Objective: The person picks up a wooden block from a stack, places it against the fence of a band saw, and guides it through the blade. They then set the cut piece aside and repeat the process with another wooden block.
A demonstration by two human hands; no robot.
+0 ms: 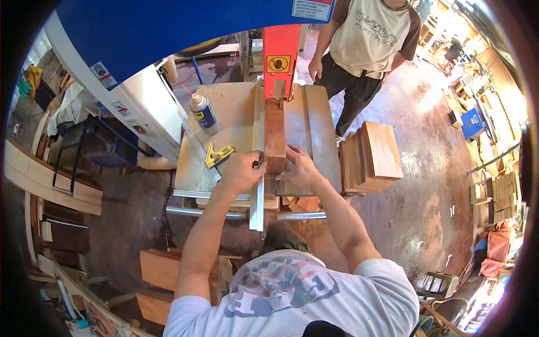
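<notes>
A long brown wooden block (275, 132) lies on the bandsaw table (236, 121), its left side along the metal fence (256, 202). Its far end meets the red blade guard (279, 42); the blade itself is hidden. Curled at the fence, my left hand (241, 172) has its fingertips over the top edge beside the block. A small dark spot shows between those fingers, too small to name. On the other side, my right hand (301, 170) bends its fingers against the block's near right end. A yellow-handled tool (218, 155) lies just left of my left hand.
A spray can (204, 114) stands on the table's left part. Another person (368, 45) stands beyond the table at the right. Stacked wooden blocks (373, 157) sit right of the table, and more wood pieces (160, 267) lie low at the left. A metal rail (208, 213) crosses the table's front.
</notes>
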